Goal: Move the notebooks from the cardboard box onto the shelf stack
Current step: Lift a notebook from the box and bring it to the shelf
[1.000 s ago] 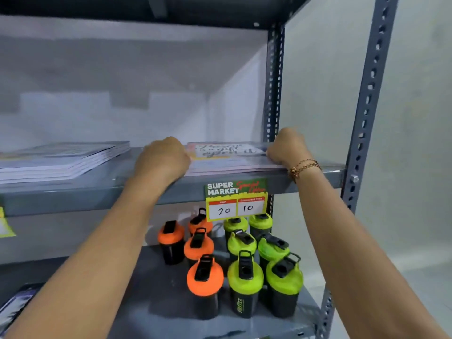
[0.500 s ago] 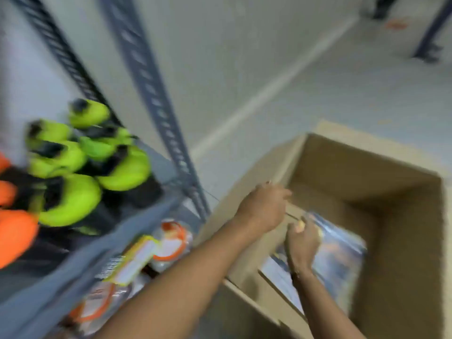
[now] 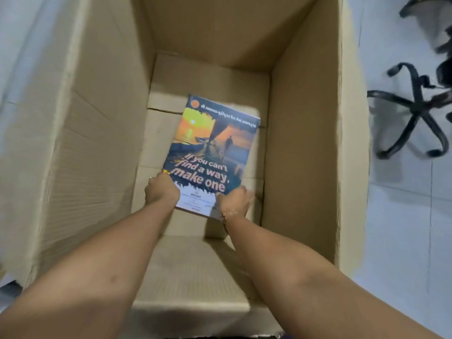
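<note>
I look straight down into a deep open cardboard box (image 3: pixel 303 133). Inside it is a notebook (image 3: pixel 212 148) with a sunset cover and the words "If you can't find a way, make one". My left hand (image 3: pixel 161 192) grips its near left corner and my right hand (image 3: pixel 236 199) grips its near right corner. The notebook is tilted, its near edge raised off the box floor. The shelf is out of view.
A black five-legged chair base (image 3: pixel 415 111) stands on the pale tiled floor (image 3: pixel 403 228) to the right of the box. The box's tall walls close in on both arms.
One second ago both hands rested on notebooks on the grey shelf. The view then swung down to the box, and both hands now hold a notebook inside it.
</note>
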The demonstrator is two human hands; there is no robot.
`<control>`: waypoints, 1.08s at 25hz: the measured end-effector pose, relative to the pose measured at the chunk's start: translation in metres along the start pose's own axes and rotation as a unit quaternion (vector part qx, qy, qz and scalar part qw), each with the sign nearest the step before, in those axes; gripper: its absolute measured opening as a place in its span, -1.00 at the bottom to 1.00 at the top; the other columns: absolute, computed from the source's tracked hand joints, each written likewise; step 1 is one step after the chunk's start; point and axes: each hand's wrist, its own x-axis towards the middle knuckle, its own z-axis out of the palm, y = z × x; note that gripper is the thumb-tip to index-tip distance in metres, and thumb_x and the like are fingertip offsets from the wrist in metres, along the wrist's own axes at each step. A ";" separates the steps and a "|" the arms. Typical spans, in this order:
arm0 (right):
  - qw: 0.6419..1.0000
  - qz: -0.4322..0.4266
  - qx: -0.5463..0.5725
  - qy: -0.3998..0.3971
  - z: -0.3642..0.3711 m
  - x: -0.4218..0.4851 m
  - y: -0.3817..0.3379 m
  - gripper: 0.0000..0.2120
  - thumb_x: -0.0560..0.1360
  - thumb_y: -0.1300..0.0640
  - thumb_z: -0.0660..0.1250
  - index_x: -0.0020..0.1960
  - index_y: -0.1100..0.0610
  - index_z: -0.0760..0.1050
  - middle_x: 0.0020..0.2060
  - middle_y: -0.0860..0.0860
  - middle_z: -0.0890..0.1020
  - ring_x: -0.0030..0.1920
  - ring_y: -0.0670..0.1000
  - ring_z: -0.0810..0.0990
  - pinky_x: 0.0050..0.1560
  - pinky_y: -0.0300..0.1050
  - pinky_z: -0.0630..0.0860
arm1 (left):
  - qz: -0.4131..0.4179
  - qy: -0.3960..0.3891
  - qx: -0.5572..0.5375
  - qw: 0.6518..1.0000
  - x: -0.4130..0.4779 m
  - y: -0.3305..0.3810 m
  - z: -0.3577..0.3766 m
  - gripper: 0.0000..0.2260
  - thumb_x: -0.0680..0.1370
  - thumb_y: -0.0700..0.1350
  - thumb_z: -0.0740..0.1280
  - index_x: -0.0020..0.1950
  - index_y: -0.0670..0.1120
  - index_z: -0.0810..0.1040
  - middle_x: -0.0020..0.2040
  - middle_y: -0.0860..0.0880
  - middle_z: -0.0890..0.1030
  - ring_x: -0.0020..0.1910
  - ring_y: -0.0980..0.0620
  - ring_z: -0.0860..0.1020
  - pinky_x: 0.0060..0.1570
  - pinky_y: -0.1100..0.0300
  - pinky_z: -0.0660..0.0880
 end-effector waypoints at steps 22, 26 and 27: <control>0.546 -0.661 0.509 0.080 -0.176 -0.437 -0.182 -0.46 0.45 0.01 0.41 0.33 0.27 0.43 0.15 0.24 0.58 0.12 0.19 0.57 0.15 0.19 0.51 | 0.166 0.796 -0.168 0.558 -0.416 -0.252 -0.326 -0.63 0.41 -0.05 0.38 0.16 -0.18 0.63 -0.22 0.05 0.55 -0.21 0.12 0.46 -0.14 0.44 0.35; 0.452 -0.773 0.444 -0.029 -0.189 -0.574 -0.210 -0.58 0.43 0.13 0.42 0.26 0.21 0.51 0.08 0.04 0.65 0.03 0.06 0.65 0.05 -0.09 0.55 | 0.001 0.807 -0.225 0.547 -0.507 -0.329 -0.357 -0.58 0.41 -0.01 0.42 0.21 -0.16 0.60 -0.26 0.06 0.51 -0.22 0.10 0.50 -0.17 0.24 0.34; 0.445 -0.795 0.409 -0.048 -0.190 -0.601 -0.220 -0.64 0.42 0.15 0.42 0.20 0.20 0.56 -0.02 -0.04 0.64 -0.01 0.00 0.64 -0.04 -0.27 0.49 | -0.045 0.795 -0.229 0.559 -0.518 -0.342 -0.368 -0.65 0.44 -0.04 0.42 0.17 -0.17 0.62 -0.26 -0.04 0.54 -0.14 -0.04 0.55 -0.17 0.15 0.32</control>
